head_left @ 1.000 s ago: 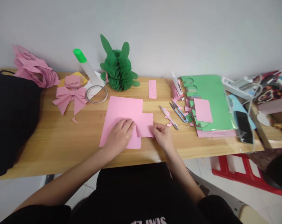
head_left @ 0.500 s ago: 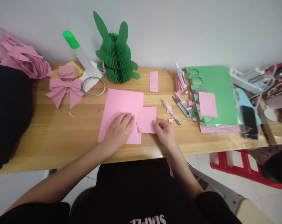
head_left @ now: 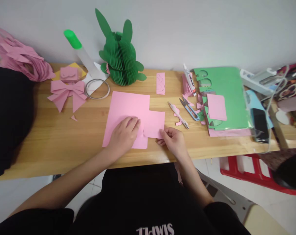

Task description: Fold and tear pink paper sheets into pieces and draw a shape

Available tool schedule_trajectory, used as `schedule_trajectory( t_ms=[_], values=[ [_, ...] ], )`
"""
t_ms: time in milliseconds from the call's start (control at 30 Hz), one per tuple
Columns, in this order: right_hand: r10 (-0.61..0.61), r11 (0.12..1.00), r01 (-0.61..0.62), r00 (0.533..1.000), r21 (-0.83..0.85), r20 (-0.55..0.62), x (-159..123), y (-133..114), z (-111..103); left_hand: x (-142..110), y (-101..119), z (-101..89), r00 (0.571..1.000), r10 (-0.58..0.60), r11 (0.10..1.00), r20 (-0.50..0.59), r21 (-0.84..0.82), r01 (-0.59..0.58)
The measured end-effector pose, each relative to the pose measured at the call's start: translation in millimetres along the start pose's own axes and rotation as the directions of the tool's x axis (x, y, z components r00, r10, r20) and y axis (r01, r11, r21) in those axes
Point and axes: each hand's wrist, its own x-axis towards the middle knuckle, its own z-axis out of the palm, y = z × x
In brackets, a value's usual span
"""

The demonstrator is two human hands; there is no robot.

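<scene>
A large pink paper sheet (head_left: 130, 102) lies on the wooden table in front of me. My left hand (head_left: 125, 133) rests on its lower right part, palm down with the fingers stretched out. A smaller pink paper square (head_left: 154, 124) overlaps the sheet's right edge. Its lower right corner is pinched by my right hand (head_left: 173, 140), thumb on top and fingers curled beneath. Right of the square are a pen (head_left: 178, 115) on a pink paper scrap and blue-handled thread snips (head_left: 189, 109).
Behind stands a green honeycomb-paper rabbit (head_left: 121, 58). At the left are a pink paper bow (head_left: 68, 93) and a tape roll (head_left: 97, 88). A glue tube (head_left: 189, 80), green paper sheets (head_left: 226, 98) and a phone (head_left: 260, 125) lie right. A red stool (head_left: 250, 169) stands below.
My right fingers have slid further under the small square's corner, and its right side is slightly raised. My left hand stays on the large sheet. The view has shifted slightly.
</scene>
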Motion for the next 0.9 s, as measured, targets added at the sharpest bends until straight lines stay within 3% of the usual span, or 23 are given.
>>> schedule_trajectory(
  t_ms=[200, 367, 433, 500, 567, 600, 767, 833, 900],
  values=[
    [0.007, 0.997, -0.006, 1.000, 0.083, -0.015, -2, 2, -1, -1, 2, 1.4, 1.000, -0.003, 1.000, -0.014, 0.005, 0.004],
    [0.001, 0.992, 0.002, 1.000, 0.127, -0.019, -5, 2, -6, 2, -6, -1.1, 0.995, -0.088, 0.969, 0.049, -0.225, 0.097],
    [-0.017, 0.992, 0.014, 0.999, 0.126, 0.027, -2, -1, -5, 7, -19, -3.8, 0.985, -0.132, 0.888, 0.108, -0.428, 0.166],
    [-0.040, 0.993, 0.029, 0.995, 0.113, 0.096, 2, -7, 3, 13, -37, -8.4, 0.961, -0.239, 0.736, 0.143, -0.619, 0.275],
    [-0.046, 0.998, 0.037, 0.985, 0.052, 0.166, 7, -14, 17, 19, -55, -15.3, 0.914, -0.372, 0.606, 0.161, -0.704, 0.371],
    [-0.035, 0.999, 0.037, 0.980, -0.008, 0.197, 10, -17, 25, 22, -62, -19.5, 0.896, -0.408, 0.588, 0.174, -0.701, 0.404],
    [0.013, 0.963, 0.054, 0.970, -0.263, 0.244, 12, -28, 56, 34, -66, -34.6, 0.875, -0.278, 0.813, 0.397, -0.387, 0.434],
    [-0.042, 0.930, 0.113, 0.978, -0.351, 0.203, 12, -32, 57, 36, -60, -34.3, 0.842, -0.260, 0.864, 0.473, -0.275, 0.421],
    [-0.128, 0.826, 0.184, 0.982, -0.533, 0.141, 16, -38, 55, 38, -56, -31.9, 0.825, -0.256, 0.880, 0.504, -0.232, 0.415]
  ],
)
